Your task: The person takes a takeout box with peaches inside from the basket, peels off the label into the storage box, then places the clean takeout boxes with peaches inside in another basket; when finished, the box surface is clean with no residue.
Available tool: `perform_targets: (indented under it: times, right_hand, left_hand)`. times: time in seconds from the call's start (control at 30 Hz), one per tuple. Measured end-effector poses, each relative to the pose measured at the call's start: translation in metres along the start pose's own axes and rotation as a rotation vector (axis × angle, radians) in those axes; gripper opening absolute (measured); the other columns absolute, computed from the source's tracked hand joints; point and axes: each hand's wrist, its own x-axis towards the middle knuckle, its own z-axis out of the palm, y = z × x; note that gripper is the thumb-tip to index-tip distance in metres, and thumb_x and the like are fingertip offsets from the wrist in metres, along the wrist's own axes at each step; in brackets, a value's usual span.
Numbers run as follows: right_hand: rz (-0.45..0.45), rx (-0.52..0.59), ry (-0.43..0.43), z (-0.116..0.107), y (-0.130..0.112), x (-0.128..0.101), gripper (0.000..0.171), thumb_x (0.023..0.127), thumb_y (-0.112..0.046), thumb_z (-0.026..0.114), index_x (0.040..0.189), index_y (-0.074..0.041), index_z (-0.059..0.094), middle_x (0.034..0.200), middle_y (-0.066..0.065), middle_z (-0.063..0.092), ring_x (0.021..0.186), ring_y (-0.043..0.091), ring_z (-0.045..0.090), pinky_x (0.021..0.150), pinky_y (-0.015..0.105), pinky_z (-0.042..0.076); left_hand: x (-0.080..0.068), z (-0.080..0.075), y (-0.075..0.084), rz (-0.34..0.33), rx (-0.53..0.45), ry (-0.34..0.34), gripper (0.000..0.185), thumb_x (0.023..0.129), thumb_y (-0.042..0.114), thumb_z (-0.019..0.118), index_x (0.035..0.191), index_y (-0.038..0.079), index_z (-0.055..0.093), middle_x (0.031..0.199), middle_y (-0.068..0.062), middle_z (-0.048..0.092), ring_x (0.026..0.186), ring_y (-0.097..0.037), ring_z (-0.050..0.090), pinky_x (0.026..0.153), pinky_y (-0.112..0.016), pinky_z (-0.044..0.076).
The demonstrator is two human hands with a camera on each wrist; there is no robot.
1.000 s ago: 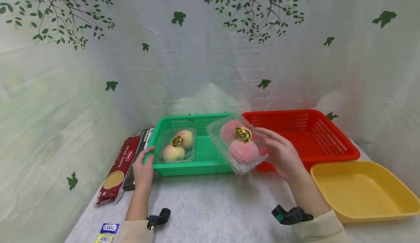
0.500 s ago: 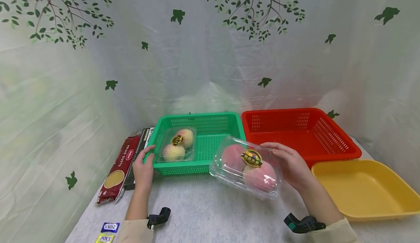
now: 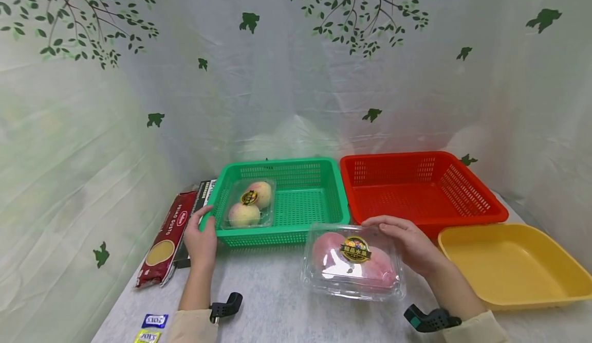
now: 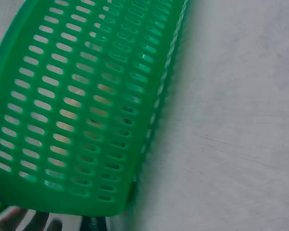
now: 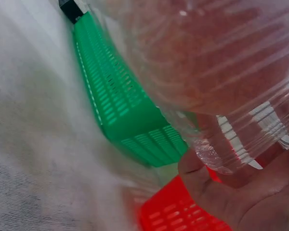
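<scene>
Grey table: right hand [image 3: 411, 244] grips labelled peach clamshell [image 3: 353, 262]; left hand [image 3: 201, 237] grips green basket [image 3: 319, 214]; "Primo Gusto" packet [image 3: 165, 240].

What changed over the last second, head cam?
The right hand brought the clear peach box from above the green basket toward the person and down onto the table, still gripping it. The left hand stayed on the basket's corner; the other peach box didn't move.
</scene>
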Motion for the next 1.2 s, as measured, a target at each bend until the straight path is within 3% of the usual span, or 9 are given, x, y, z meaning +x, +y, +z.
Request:
perform_targets:
  times: [0.1, 0.27, 0.37, 0.43, 0.57, 0.7, 0.8, 0.93, 1.2]
  right_hand:
    - [-0.001, -0.017, -0.032, 0.000, 0.004, 0.000, 0.036, 0.108, -0.015, 0.037, 0.134, -0.016, 0.063, 0.130, -0.009, 0.068, 0.117, 0.012, 0.063, 0.097, 0.033, 0.054]
    - [-0.034, -0.012, -0.113, -0.001, 0.011, 0.001, 0.037, 0.107, -0.011, 0.035, 0.135, -0.011, 0.061, 0.130, -0.005, 0.068, 0.117, 0.014, 0.063, 0.100, 0.032, 0.051]
    - [-0.044, -0.001, -0.155, -0.001, 0.017, 0.002, 0.038, 0.107, -0.008, 0.034, 0.134, -0.008, 0.061, 0.127, -0.003, 0.070, 0.116, 0.017, 0.066, 0.103, 0.033, 0.048]
    - [-0.042, 0.002, -0.173, -0.002, 0.021, 0.003, 0.038, 0.107, -0.007, 0.034, 0.134, -0.005, 0.060, 0.125, -0.002, 0.071, 0.115, 0.020, 0.068, 0.105, 0.033, 0.047]
    - [-0.016, -0.003, -0.172, -0.005, 0.030, 0.004, 0.036, 0.107, -0.007, 0.035, 0.134, -0.001, 0.059, 0.125, -0.001, 0.071, 0.115, 0.019, 0.067, 0.106, 0.029, 0.046]
    - [0.018, -0.005, -0.160, -0.008, 0.036, 0.003, 0.036, 0.107, -0.009, 0.036, 0.132, -0.002, 0.060, 0.126, -0.001, 0.070, 0.115, 0.015, 0.065, 0.104, 0.029, 0.046]
    - [0.054, 0.005, -0.141, -0.010, 0.041, 0.002, 0.035, 0.107, -0.011, 0.038, 0.131, -0.004, 0.062, 0.125, -0.002, 0.070, 0.115, 0.014, 0.064, 0.103, 0.030, 0.048]
    - [0.088, -0.027, -0.099, -0.014, 0.046, 0.002, 0.035, 0.107, -0.015, 0.040, 0.131, -0.001, 0.061, 0.124, -0.004, 0.070, 0.117, 0.012, 0.063, 0.102, 0.027, 0.048]
    - [0.146, -0.174, -0.027, -0.016, 0.045, 0.000, 0.038, 0.106, -0.022, 0.047, 0.133, 0.001, 0.059, 0.127, -0.002, 0.068, 0.118, 0.010, 0.059, 0.101, 0.022, 0.047]
  left_hand:
    - [-0.002, 0.000, 0.009, 0.107, 0.074, 0.049, 0.032, 0.098, 0.010, 0.052, 0.129, 0.008, 0.062, 0.144, -0.013, 0.054, 0.137, -0.034, 0.046, 0.112, -0.056, 0.038]
    - [-0.014, 0.003, 0.039, 0.398, 0.136, 0.086, 0.027, 0.095, 0.003, 0.057, 0.120, 0.003, 0.067, 0.137, -0.014, 0.060, 0.132, -0.033, 0.052, 0.107, -0.054, 0.042]
    - [-0.026, 0.005, 0.058, 0.534, 0.118, 0.018, 0.023, 0.096, 0.003, 0.058, 0.116, 0.003, 0.069, 0.125, -0.014, 0.068, 0.115, -0.027, 0.063, 0.097, -0.034, 0.052]
    - [-0.034, 0.007, 0.067, 0.576, 0.088, -0.095, 0.022, 0.097, 0.005, 0.059, 0.115, 0.004, 0.070, 0.114, -0.011, 0.072, 0.099, -0.021, 0.069, 0.084, -0.021, 0.055]
    - [-0.048, 0.010, 0.079, 0.591, 0.072, -0.449, 0.020, 0.099, 0.011, 0.059, 0.116, 0.008, 0.070, 0.105, -0.007, 0.075, 0.083, -0.017, 0.071, 0.075, -0.017, 0.055]
    - [-0.060, 0.015, 0.084, 0.535, 0.124, -0.829, 0.024, 0.101, 0.023, 0.059, 0.123, 0.016, 0.067, 0.116, -0.005, 0.072, 0.097, -0.021, 0.071, 0.083, -0.028, 0.057]
    - [-0.067, 0.023, 0.085, 0.470, 0.165, -1.033, 0.033, 0.101, 0.031, 0.059, 0.132, 0.018, 0.063, 0.127, -0.005, 0.069, 0.110, -0.022, 0.069, 0.091, -0.029, 0.055]
    - [-0.075, 0.033, 0.082, 0.412, 0.192, -1.184, 0.043, 0.100, 0.035, 0.060, 0.140, 0.018, 0.057, 0.138, -0.004, 0.063, 0.118, -0.021, 0.065, 0.098, -0.032, 0.053]
    - [-0.090, 0.048, 0.075, 0.488, 0.270, -1.250, 0.052, 0.098, 0.040, 0.062, 0.144, 0.018, 0.053, 0.145, -0.001, 0.055, 0.131, -0.028, 0.054, 0.108, -0.052, 0.045]
